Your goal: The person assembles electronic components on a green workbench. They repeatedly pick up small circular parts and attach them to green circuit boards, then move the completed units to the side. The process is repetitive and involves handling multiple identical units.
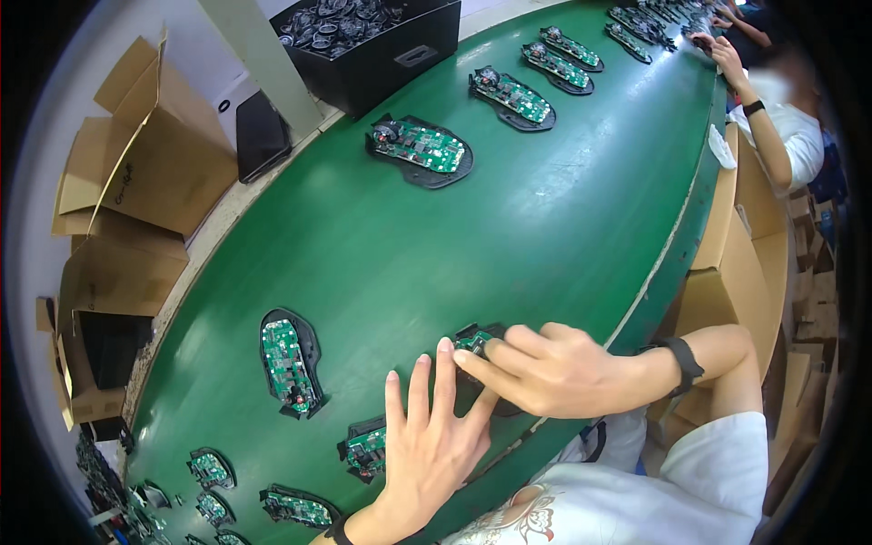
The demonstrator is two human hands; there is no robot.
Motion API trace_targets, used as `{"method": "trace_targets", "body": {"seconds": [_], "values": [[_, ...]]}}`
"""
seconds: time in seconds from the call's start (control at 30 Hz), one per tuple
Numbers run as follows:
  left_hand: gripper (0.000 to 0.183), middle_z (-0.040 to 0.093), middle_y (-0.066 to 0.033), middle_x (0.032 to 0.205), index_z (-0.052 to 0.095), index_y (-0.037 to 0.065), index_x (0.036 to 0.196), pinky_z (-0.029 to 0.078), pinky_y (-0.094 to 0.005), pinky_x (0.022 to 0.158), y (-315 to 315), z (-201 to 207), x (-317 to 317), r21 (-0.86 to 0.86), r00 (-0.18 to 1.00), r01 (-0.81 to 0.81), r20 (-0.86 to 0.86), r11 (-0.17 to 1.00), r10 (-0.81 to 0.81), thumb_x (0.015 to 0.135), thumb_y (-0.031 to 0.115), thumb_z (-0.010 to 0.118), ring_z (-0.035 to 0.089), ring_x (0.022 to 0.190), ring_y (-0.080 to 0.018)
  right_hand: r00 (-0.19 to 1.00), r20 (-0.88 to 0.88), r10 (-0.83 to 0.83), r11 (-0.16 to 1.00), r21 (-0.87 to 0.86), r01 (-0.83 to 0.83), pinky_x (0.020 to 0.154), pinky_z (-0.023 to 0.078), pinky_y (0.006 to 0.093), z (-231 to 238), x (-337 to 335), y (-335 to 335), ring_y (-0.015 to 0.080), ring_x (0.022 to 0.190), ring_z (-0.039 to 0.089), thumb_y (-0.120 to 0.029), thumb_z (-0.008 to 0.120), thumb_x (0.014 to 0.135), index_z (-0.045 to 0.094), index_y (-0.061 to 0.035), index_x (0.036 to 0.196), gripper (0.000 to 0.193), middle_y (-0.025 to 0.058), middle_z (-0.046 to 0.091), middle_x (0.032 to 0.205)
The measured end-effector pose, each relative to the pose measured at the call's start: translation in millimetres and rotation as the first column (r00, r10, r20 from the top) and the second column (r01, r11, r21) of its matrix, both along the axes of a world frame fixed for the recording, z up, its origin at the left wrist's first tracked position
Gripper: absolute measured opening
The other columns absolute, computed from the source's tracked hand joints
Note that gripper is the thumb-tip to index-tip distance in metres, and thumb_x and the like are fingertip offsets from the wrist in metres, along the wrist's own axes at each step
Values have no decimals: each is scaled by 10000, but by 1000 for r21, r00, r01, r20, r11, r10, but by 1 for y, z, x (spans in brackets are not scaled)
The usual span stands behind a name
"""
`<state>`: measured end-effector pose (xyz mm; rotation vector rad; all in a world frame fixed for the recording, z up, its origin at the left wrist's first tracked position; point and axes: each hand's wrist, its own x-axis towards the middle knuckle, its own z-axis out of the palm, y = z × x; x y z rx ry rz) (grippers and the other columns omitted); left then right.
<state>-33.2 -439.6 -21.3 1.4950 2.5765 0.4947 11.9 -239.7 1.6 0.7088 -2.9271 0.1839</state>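
My left hand (436,454) is spread open, its fingers apart, low over the green belt. My right hand (563,368) curls above a black computer mouse base with a green circuit board (470,340), mostly hidden beneath both hands. Its index finger reaches across to my left index fingertip; the other fingers bend down over the board. Whatever they pinch is hidden. Partly behind my left hand lies another mouse base (363,450). Further left, a whole mouse base (286,363) rests board side up.
Several mouse bases (422,150) lie along the belt (363,254) toward the far end, where another person's hand (727,59) works. Small boards (211,468) sit at lower left. A black bin of parts (381,54) and cardboard boxes (163,154) line the left edge; an open carton (727,263) stands right.
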Motion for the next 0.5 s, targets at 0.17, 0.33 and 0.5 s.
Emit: {"method": "trace_targets", "body": {"seconds": [0.17,0.33,0.5], "values": [[536,506,-190,1380,604,292,1293,373,-647,1059,-10,10,14,-166,991,-90,-110,982,72,779,294,755,497,1205,-352,984,47,-174,982,-69,177,511,492,279,15,12,18,157,838,578,-131,689,768,662,-24,1219,464,31,615,976],[596,570,-220,1242,507,335,1453,398,-621,1064,-10,19,19,-193,990,-93,-125,977,69,888,216,652,557,985,-316,943,216,-251,908,-285,307,488,484,264,9,35,16,147,757,567,-135,814,707,744,-93,960,266,-4,628,879],[622,523,-225,1238,510,414,1453,415,-663,1027,-19,-1,25,-206,986,-97,-156,974,65,864,262,639,573,968,-289,935,172,-310,860,-369,353,459,455,261,-3,37,3,135,686,549,-133,823,721,738,-103,873,176,-18,608,803]]}}
